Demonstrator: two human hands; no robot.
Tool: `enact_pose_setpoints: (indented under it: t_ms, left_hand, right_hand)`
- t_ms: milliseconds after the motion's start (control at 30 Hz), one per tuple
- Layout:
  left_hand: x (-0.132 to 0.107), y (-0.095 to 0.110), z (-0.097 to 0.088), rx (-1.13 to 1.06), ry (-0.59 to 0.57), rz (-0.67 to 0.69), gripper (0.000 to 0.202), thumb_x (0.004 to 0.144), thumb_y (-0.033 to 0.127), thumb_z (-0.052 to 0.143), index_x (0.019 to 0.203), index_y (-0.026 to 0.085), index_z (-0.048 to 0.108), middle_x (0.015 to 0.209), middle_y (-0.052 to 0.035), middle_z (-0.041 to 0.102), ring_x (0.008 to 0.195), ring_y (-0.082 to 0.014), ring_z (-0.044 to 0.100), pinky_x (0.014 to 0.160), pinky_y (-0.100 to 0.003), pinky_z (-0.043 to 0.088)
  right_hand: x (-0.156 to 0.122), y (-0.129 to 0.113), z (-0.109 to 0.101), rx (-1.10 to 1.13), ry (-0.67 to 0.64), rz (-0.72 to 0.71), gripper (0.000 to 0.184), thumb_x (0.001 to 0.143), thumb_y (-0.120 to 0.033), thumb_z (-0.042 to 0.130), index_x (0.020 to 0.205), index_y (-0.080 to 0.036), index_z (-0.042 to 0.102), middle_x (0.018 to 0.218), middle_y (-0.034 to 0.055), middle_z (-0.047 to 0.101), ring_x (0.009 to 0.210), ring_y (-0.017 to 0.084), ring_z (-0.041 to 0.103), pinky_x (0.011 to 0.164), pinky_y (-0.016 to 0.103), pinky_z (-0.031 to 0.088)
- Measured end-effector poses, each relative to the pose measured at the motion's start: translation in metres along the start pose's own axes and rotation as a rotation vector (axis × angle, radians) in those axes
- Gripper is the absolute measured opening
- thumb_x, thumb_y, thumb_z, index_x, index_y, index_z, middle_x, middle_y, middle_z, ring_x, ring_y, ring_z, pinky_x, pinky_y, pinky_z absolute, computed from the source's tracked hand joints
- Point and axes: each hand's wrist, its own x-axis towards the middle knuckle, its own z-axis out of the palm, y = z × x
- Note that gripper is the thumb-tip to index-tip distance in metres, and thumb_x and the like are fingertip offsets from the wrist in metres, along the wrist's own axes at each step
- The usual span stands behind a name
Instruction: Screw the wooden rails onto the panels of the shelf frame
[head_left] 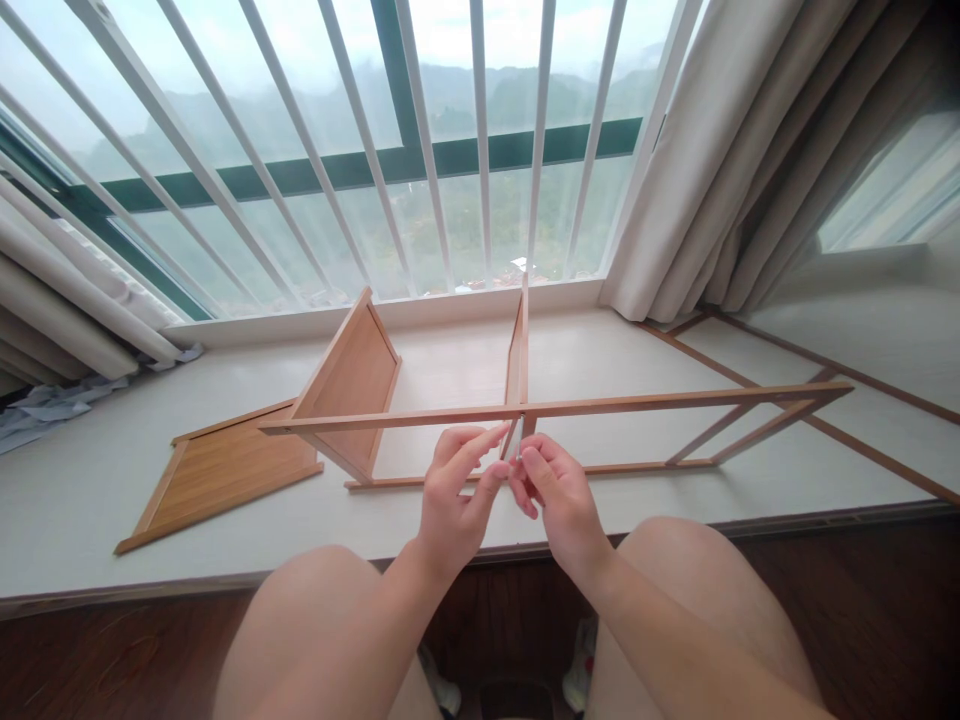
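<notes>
Okay, slim metal rod (520, 437), between the hands, just under the long rail of the wooden frame (637, 404); whether its tip touches the wood can't be told. Right hand (556, 487) pinches it, thumb against fingers. Left hand (456, 492) has thumb and fingers spread at 9 o'clock of it; contact unclear. Rod probably light, stiff, smooth, easily dropped; best pinched near its lower end. Frame looks light for its length, rigid but prone to twist or tip; steady it by the rail near the middle. Thin square-edged bars, satin brown grain. From the hands: flat panel fixed upright at 10 o'clock (346, 372), narrow edge-on board at 12 (516, 350), separate rimmed panel at 9 (225, 472), second open frame at 3 (885, 460). Pale, smooth surface (622, 350) underneath.
</notes>
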Motion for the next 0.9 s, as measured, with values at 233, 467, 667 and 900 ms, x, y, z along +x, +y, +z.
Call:
enact_pose_setpoints:
  t_ms: [233,467,667,900]
  left_hand:
    - [-0.002,-0.001,-0.004,-0.067,0.001,-0.134,0.023,0.096,0.027,0.047,0.106,0.021,0.068,0.102,-0.0072,0.059,0.096,-0.0185,0.058,0.084,-0.032,0.048]
    - [-0.004,-0.002,0.006,-0.055,-0.060,-0.160,0.019,0.095,0.025,0.048,0.092,0.019,0.065,0.092,-0.0060,0.057,0.090,-0.0175,0.056,0.079,-0.031,0.046]
    - [-0.006,-0.004,0.009,-0.048,-0.084,-0.166,0.017,0.095,0.025,0.048,0.092,0.019,0.063,0.093,-0.0053,0.056,0.091,-0.0169,0.055,0.080,-0.030,0.046]
    - [-0.006,-0.003,0.011,-0.055,-0.103,-0.169,0.016,0.095,0.024,0.048,0.092,0.019,0.063,0.094,-0.0049,0.056,0.091,-0.0162,0.054,0.080,-0.029,0.045]
  right_hand:
    - [0.006,-0.007,-0.016,-0.515,-0.012,-0.199,0.031,0.087,-0.044,0.063,0.073,-0.020,0.050,0.061,-0.0044,0.041,0.056,0.010,0.036,0.053,0.025,0.029]
    - [0.004,-0.005,-0.014,-0.581,0.003,-0.227,0.031,0.093,-0.043,0.054,0.073,-0.021,0.046,0.058,-0.0051,0.038,0.054,0.010,0.035,0.052,0.026,0.028]
    - [0.002,-0.005,-0.013,-0.660,0.030,-0.306,0.029,0.095,-0.039,0.050,0.073,-0.020,0.047,0.057,-0.0057,0.037,0.052,0.010,0.034,0.052,0.025,0.028]
    - [0.002,-0.006,-0.012,-0.667,0.055,-0.332,0.035,0.097,-0.036,0.043,0.068,-0.019,0.049,0.056,-0.0040,0.041,0.052,0.010,0.039,0.054,0.026,0.031]
